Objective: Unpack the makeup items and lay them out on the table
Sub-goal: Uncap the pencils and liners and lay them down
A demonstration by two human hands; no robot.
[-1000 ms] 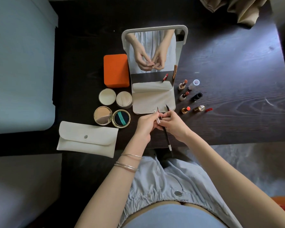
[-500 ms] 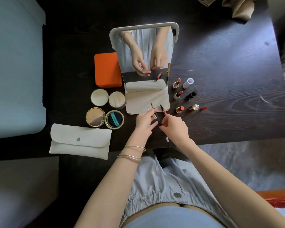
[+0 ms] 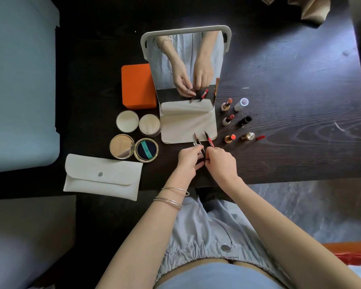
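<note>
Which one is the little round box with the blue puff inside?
Start at the standing mirror in the middle of the dark table. Down to its left sits a square of four round things. The one you want, the gold-rimmed compact, is the one nearest the hands, and only it has a dark blue puff with a teal ribbon.

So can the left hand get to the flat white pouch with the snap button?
Probably yes, but not right away. The flat white pouch lies uncovered on the dark table, on that hand's side. The left hand already holds a thin pencil, so it must put that down first.
</note>
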